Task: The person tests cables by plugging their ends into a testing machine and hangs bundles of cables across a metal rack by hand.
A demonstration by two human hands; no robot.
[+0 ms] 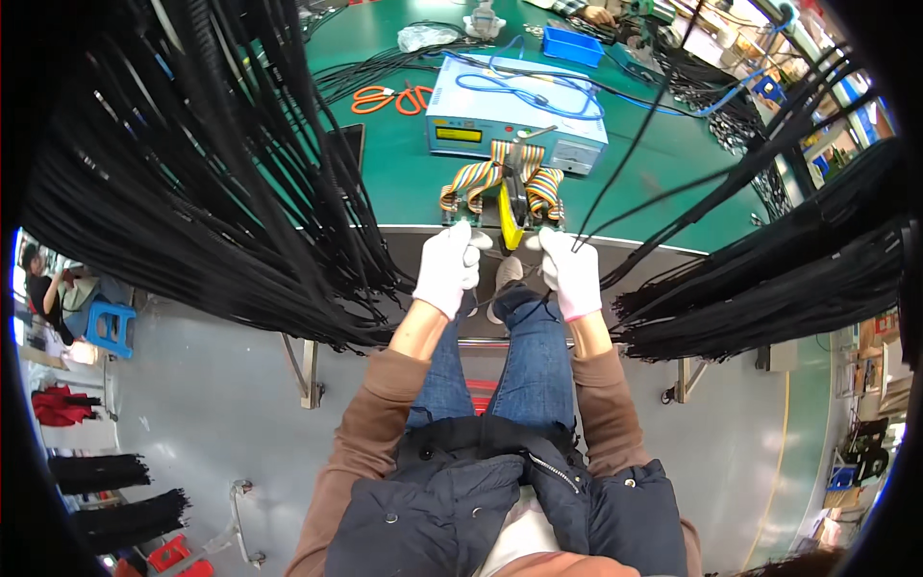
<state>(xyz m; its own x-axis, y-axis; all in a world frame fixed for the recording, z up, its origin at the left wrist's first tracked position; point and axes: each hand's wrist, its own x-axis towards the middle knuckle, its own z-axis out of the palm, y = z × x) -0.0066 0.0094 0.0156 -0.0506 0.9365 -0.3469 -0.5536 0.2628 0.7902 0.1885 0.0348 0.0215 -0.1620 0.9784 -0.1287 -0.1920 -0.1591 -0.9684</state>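
Left hand: white-gloved left hand (pixel 447 267) sits at the near edge of the green bench (pixel 404 183), fingers curled together against a small test connector board (pixel 461 223); whether they clamp anything, I cannot tell.
Right hand: white-gloved right hand (pixel 571 273) is at the same near edge, just right of the left, fingers closed on a thin black cable (pixel 615 183) that rises up and away to the right.
Fixture: yellow-and-black clamp fixture (pixel 511 216) stands on the near edge, between the two hands.
Ribbon leads: multicoloured ribbon cables (pixel 500 178) run from the near-edge boards back to the tester.
Tester: grey-blue test box (pixel 517 113) rests mid-bench, behind the fixture.
Scissors: orange-handled scissors (pixel 392 98) lie left of the tester.
Bin: blue tray (pixel 571 44) sits toward the far edge.
Cable stock: black cable bundles (pixel 192 183) hang at both sides of the bench.
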